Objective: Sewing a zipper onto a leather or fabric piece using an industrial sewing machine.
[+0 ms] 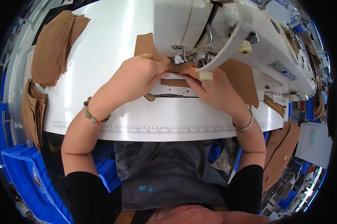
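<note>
A piece of brown fabric (240, 80) lies under the head of a white sewing machine (273, 52), and part of it spreads out at the upper left of the needle area. Just in front of the presser foot, my left hand (142, 74) pinches the fabric's near edge between thumb and fingers. My right hand (213, 87) grips the same edge from the other side, its thumb beneath the fold. Between the hands the edge is lifted and folded. The needle tip is hidden by machine parts and cloth.
Stacked brown fabric pieces (52, 48) lie at the table's far left, with more draped (34, 112) over its left edge. A printed ruler strip (157, 130) runs along the front edge. Blue bins (26, 153) stand below left. Brown panels (282, 153) hang at the right.
</note>
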Tool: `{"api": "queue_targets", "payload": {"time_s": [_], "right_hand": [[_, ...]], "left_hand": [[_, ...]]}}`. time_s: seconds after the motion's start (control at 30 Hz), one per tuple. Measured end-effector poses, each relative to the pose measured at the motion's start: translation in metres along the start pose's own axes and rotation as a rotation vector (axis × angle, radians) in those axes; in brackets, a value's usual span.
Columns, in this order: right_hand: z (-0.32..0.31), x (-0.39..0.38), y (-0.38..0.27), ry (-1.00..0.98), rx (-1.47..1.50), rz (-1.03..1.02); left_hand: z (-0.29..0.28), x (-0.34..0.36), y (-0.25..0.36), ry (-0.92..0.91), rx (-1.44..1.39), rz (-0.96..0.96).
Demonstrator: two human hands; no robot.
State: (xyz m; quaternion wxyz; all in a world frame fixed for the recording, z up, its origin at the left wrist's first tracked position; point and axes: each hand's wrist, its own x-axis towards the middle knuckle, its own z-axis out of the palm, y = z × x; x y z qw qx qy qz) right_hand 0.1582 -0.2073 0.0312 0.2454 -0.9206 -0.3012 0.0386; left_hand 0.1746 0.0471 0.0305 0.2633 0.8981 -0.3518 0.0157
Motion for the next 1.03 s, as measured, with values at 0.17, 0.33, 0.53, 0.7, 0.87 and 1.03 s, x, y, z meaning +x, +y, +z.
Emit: {"api": "queue_targets", "payload": {"time_s": [0.17, 0.33, 0.53, 0.7, 0.87, 1.03], "right_hand": [[0.021, -0.006, -0.005, 0.149, -0.097, -0.099], [0.028, -0.006, -0.003, 0.244, -0.113, -0.167], [0.028, -0.002, 0.000, 0.199, -0.064, -0.100], [0.019, 0.000, 0.001, 0.130, -0.037, -0.025], [0.016, 0.001, 0.001, 0.082, 0.056, 0.015], [0.011, -0.001, -0.006, -0.018, 0.039, 0.105]], "left_hand": [[0.009, -0.017, 0.011, 0.278, 0.181, 0.162], [-0.002, -0.090, 0.031, 0.250, 0.255, 0.511], [0.005, -0.071, -0.023, 0.081, 0.346, 0.006], [0.023, -0.011, -0.066, 0.067, 0.179, 0.171], [0.029, 0.001, -0.073, 0.075, 0.169, 0.199], [0.023, -0.002, -0.073, 0.092, 0.215, 0.227]]}}
